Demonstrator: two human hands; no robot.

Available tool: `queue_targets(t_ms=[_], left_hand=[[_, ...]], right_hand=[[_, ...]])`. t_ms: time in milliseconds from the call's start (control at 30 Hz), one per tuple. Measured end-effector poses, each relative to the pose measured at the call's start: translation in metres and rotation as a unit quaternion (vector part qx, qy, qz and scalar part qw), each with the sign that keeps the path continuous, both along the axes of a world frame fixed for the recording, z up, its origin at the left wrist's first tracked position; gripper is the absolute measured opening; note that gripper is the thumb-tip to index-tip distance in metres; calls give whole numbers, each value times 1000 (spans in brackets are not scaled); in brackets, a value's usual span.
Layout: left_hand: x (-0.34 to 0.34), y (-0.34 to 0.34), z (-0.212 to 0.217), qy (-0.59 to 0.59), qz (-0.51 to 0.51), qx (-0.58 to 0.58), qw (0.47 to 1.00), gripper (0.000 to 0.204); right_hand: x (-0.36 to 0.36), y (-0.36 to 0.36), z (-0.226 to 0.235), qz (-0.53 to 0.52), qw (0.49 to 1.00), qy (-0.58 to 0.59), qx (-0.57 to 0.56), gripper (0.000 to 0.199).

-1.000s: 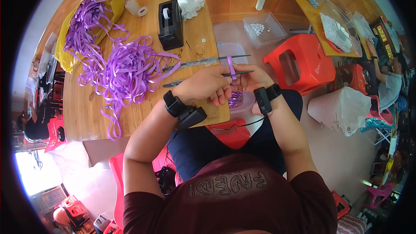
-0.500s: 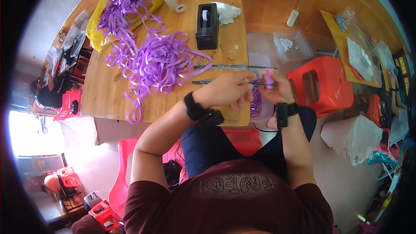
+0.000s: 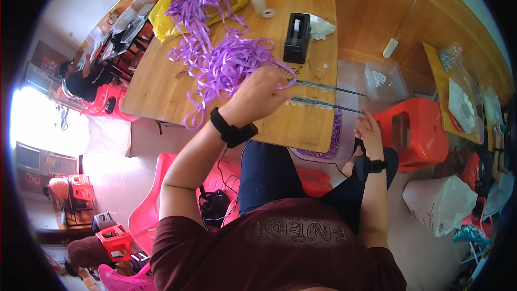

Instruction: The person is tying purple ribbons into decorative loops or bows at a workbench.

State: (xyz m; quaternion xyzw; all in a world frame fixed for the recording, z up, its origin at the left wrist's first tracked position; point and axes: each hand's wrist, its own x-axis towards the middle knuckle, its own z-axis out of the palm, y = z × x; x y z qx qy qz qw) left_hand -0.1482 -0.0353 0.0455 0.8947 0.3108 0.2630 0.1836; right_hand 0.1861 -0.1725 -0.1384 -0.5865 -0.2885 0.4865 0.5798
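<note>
My left hand [image 3: 258,94] is over the right side of a tangled heap of purple ribbon [image 3: 223,64] on the wooden table. Its fingers are curled closed at a loose ribbon strand, though the palm side is hidden. Two thin dark rods are fixed on the tabletop and stick out past its right edge: a far rod [image 3: 344,90] and a near rod [image 3: 344,109]. Beside the near rod's tip is my right hand [image 3: 369,134], open, index finger stretched toward the tip. Under the rods, a clear plastic bin [image 3: 353,94] holds curled purple ribbon pieces [image 3: 336,132].
On the table [image 3: 301,129] are a black tape dispenser [image 3: 297,37], crumpled white plastic [image 3: 321,27], a tape roll [image 3: 267,13] and a yellow bag [image 3: 161,19] of ribbon. A red stool [image 3: 417,132], a tub of white pieces [image 3: 385,83] and a white sack [image 3: 439,205] stand right.
My left hand has left the near rod and gone left to the ribbon. My right hand has drawn back to the rod's tip; the purple piece it had there is gone. The view has shifted.
</note>
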Motion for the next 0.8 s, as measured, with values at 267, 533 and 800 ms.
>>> queue_targets(t_ms=[267,533,800], left_hand=[[-91,100,23,148,115,70,980,29],[-87,90,134,-346,167,40,922,28],[-76,12,255,-381,151,11,912,25]], right_hand=[[-21,-49,15,50,998,-33,-6,47],[-38,-73,38,29,998,-46,-12,39],[-69,-65,77,31,992,-87,86,31]])
